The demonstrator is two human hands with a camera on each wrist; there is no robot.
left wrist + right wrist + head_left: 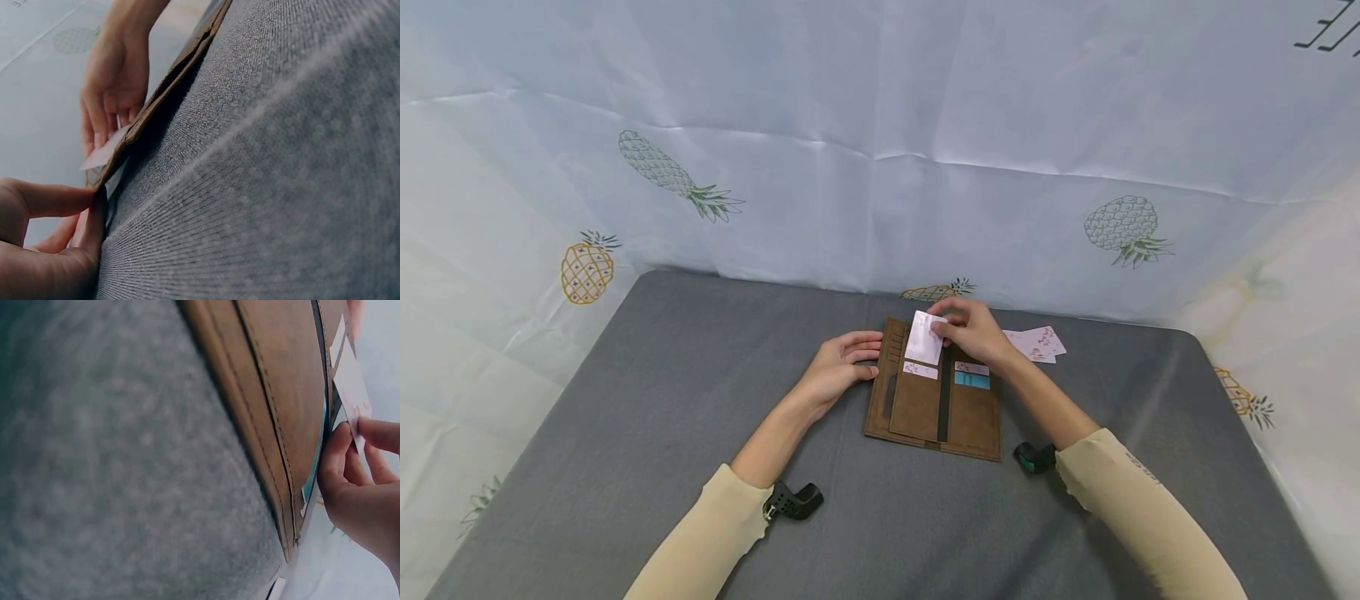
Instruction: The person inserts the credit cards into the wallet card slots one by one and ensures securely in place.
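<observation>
Loose cards (1043,342) lie near the table's (640,450) far edge — right hand (976,331) pinches one card (923,340), left hand (837,368) the wallet (913,412) (left edge).

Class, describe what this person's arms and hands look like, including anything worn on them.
The left hand and right hand wear no gloves. The left sleeve and right sleeve are beige; the right one bears small, dark, unreadable print. Black wrist gadgets show: left gadget curved, right gadget partly green.
</observation>
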